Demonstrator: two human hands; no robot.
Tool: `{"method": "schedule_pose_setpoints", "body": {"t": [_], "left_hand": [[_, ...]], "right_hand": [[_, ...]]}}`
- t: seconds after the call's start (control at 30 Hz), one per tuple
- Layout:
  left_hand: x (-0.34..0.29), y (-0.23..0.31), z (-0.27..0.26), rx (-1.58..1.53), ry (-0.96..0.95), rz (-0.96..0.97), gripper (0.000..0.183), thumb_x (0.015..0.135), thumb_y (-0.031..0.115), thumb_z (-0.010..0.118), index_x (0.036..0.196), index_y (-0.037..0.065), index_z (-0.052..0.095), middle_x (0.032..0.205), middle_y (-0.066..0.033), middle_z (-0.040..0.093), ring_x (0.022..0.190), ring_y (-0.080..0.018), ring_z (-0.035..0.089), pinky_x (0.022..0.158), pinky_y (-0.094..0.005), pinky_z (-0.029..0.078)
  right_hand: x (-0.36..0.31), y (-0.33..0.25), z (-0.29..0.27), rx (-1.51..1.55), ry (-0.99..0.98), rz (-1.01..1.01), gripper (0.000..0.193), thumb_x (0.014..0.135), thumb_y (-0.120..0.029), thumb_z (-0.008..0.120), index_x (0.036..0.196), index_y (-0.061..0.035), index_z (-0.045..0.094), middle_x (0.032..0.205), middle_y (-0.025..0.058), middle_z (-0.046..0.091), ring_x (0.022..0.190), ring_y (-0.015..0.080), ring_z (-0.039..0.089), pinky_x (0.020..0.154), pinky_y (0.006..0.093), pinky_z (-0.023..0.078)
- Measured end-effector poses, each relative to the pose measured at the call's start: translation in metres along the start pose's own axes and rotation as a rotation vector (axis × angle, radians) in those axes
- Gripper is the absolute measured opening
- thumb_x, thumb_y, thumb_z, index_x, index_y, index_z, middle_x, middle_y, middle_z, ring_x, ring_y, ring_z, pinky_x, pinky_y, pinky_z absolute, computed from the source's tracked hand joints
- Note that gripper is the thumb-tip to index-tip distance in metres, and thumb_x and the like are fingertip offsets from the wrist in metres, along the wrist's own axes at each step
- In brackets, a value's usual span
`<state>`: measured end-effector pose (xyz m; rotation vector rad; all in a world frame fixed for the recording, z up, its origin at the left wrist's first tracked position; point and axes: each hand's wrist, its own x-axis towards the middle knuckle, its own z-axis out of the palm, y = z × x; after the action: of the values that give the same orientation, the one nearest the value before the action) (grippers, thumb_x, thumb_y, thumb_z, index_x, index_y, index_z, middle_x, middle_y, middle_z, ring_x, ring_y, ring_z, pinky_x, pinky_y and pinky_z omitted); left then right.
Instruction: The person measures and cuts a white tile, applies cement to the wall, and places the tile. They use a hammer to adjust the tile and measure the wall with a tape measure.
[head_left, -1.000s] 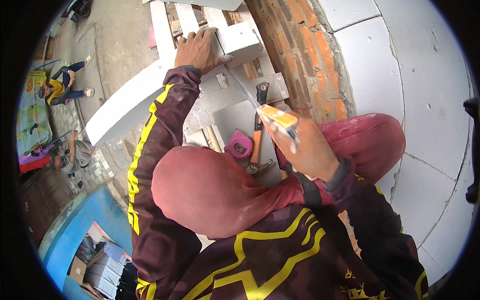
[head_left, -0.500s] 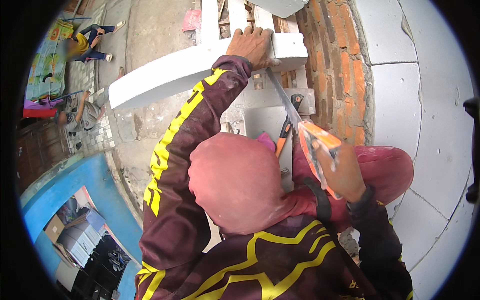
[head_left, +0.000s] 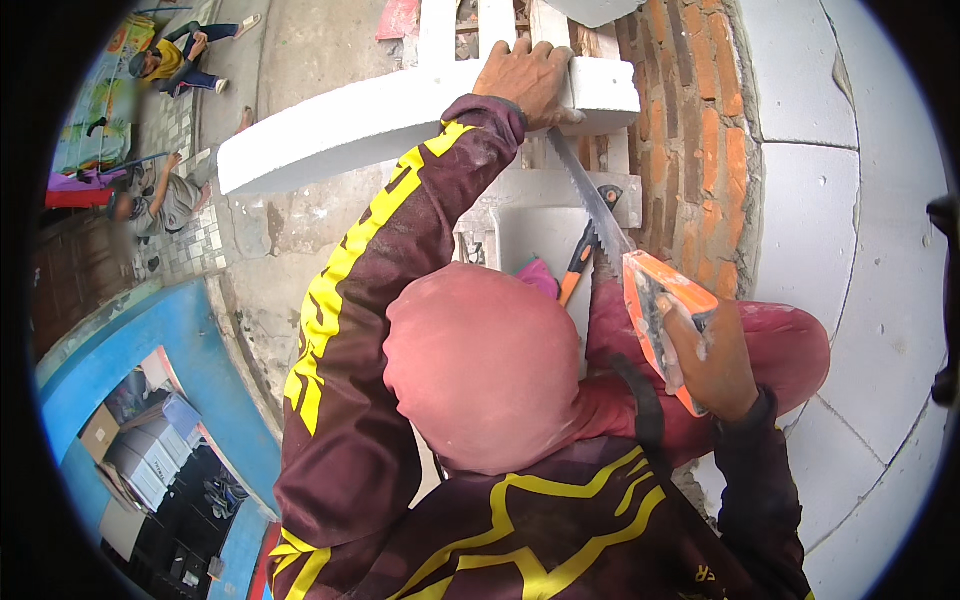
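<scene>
A long white lightweight block (head_left: 330,125) lies crosswise at the far side, over pale slats. My left hand (head_left: 527,82) grips it near its right end, fingers over the far edge and thumb along the near side. Closed around the orange handle of a handsaw (head_left: 590,195) is my right hand (head_left: 715,355), above my bent right knee. The toothed blade slants up and left, its tip at the block's near edge just beside my left thumb. How deep the blade sits in the block is hidden.
Below the block, a white tray (head_left: 508,235) holds an orange-and-black-handled tool (head_left: 577,265). A purple cloth (head_left: 540,277) lies there. A brick strip (head_left: 690,150) and white block wall (head_left: 810,220) run along the right. Two people sit at the far left, above a blue-framed doorway (head_left: 150,320).
My right hand has drawn the saw slightly back toward me and to the right. My left hand keeps its grip on the block. The whole view has shifted a little.
</scene>
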<state>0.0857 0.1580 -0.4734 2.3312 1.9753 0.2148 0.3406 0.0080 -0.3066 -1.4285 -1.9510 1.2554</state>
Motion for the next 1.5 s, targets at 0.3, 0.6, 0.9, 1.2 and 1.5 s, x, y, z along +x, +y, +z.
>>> {"method": "schedule_pose_setpoints", "body": {"t": [0.3, 0.6, 0.9, 1.2, 1.5], "left_hand": [[0.002, 0.002, -0.014, -0.049, -0.119, -0.001, 0.098, 0.072, 0.078, 0.073, 0.140, 0.010, 0.054, 0.131, -0.0108, 0.063, 0.120, -0.0299, 0.060, 0.103, -0.0489, 0.044], [0.006, 0.003, -0.013, -0.057, -0.180, -0.028, 0.103, 0.075, 0.079, 0.070, 0.146, 0.008, 0.049, 0.133, -0.0154, 0.061, 0.124, -0.0324, 0.057, 0.107, -0.0482, 0.043], [0.000, 0.006, -0.025, -0.015, -0.132, -0.004, 0.096, 0.077, 0.074, 0.070, 0.143, 0.006, 0.050, 0.126, -0.0124, 0.061, 0.119, -0.0296, 0.056, 0.100, -0.0469, 0.043], [-0.003, 0.004, -0.029, -0.066, -0.116, 0.002, 0.092, 0.077, 0.072, 0.073, 0.137, 0.006, 0.051, 0.123, -0.0133, 0.062, 0.115, -0.0297, 0.058, 0.096, -0.0458, 0.043], [-0.002, 0.002, -0.023, -0.065, -0.031, 0.020, 0.082, 0.077, 0.063, 0.076, 0.133, 0.007, 0.052, 0.117, -0.0116, 0.063, 0.108, -0.0289, 0.060, 0.090, -0.0438, 0.044]], "right_hand": [[0.141, 0.051, 0.053, 0.052, -0.194, 0.574, 0.038, 0.096, -0.023, 0.063, 0.075, 0.0084, 0.060, 0.059, 0.0146, 0.060, 0.040, 0.0228, 0.060, 0.035, 0.0372, 0.048], [0.019, -0.050, -0.059, 0.085, -0.368, 0.570, 0.035, 0.101, -0.023, 0.059, 0.090, 0.0094, 0.062, 0.060, 0.0109, 0.059, 0.044, 0.0176, 0.058, 0.042, 0.0360, 0.048], [-0.068, -0.214, -0.206, -0.559, -0.371, 0.362, 0.046, 0.086, -0.013, 0.077, 0.126, 0.0033, 0.063, 0.087, 0.0193, 0.070, 0.072, 0.0346, 0.066, 0.074, 0.0367, 0.053], [0.052, -0.143, -0.208, -0.551, -0.195, -0.197, 0.042, 0.088, 0.000, 0.069, 0.130, 0.0043, 0.063, 0.113, 0.0183, 0.073, 0.092, 0.0192, 0.067, 0.089, 0.0303, 0.052], [0.303, 0.104, -0.082, -0.871, -0.148, -0.729, 0.064, 0.078, 0.001, 0.072, 0.138, -0.0194, 0.060, 0.105, 0.0090, 0.062, 0.104, 0.0325, 0.062, 0.093, 0.0438, 0.051]]}}
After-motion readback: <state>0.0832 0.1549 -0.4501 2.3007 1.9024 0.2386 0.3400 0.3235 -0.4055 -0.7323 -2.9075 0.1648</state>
